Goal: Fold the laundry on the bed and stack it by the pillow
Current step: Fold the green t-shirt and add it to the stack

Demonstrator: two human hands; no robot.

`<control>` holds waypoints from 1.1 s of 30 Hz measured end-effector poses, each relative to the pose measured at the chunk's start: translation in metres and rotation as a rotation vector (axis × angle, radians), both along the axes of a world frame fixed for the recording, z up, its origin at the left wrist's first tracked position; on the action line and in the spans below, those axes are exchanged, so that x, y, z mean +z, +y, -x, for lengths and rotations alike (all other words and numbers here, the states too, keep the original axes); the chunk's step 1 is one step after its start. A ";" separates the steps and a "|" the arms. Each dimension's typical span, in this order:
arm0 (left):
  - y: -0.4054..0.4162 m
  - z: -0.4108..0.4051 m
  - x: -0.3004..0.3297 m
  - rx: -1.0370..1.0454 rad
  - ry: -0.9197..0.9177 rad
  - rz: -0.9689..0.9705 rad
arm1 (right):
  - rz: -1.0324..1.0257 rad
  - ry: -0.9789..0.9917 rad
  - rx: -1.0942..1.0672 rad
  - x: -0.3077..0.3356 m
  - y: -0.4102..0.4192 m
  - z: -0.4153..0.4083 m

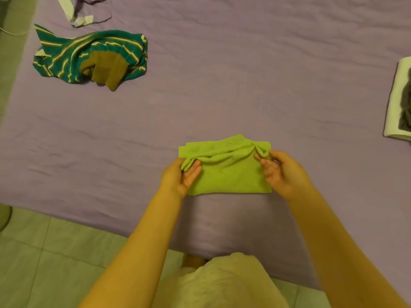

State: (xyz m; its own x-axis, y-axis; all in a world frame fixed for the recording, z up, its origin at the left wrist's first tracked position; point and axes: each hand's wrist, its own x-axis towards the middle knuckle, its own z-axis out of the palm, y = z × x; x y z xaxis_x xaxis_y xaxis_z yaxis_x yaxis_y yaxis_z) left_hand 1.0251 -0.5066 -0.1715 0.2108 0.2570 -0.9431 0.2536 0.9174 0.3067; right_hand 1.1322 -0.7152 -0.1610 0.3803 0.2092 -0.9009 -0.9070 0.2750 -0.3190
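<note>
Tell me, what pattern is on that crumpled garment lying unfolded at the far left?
The crumpled garment has teal with pale yellow stripes, seen in the head view.

A lime-green soft cloth garment (229, 174), folded into a rough rectangle, lies flat on the purple bed sheet (222, 85) near its front edge. A crumpled teal striped garment (66, 56) lies far left, a white-and-grey folded stack (398, 103) far right
</note>
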 end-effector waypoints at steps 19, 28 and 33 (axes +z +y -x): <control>-0.004 -0.006 -0.075 -0.813 0.325 -0.786 | 0.881 -0.547 0.676 -0.102 0.012 0.010; -0.014 -0.011 -0.032 -0.466 0.104 -0.217 | 0.581 -0.436 0.613 -0.066 -0.012 0.000; -0.024 -0.015 0.020 -0.607 -0.013 -0.271 | 0.602 -0.533 0.526 -0.011 -0.041 0.013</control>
